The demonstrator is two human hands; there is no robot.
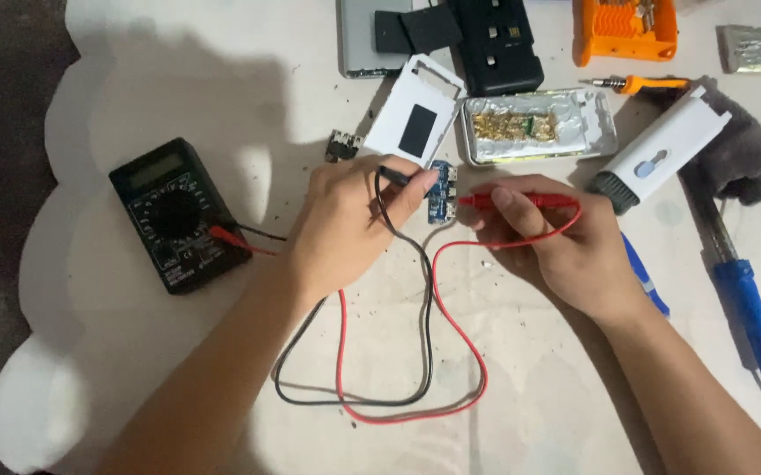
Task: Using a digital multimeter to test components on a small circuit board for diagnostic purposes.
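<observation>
**Q:** Step in hand?

**A:** Probing. My left hand [345, 224] pinches the black probe [395, 175], my right hand [565, 242] grips the red probe [508, 200]; both tips sit at the small blue circuit board [441, 192] lying between my hands. I judge steady contact comes next, then a glance at the multimeter [176, 214].

**Q:** Containers?

**A:** The open metal case [604, 123] holds foil-wrapped cells [514, 126]; the orange tray [624, 46] holds screwdriver bits.

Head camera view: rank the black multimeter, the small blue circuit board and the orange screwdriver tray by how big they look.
1. Black multimeter, clearly largest.
2. Orange screwdriver tray, though the frame's top edge crops it.
3. Small blue circuit board, smallest, between the left hand and right hand.
</observation>
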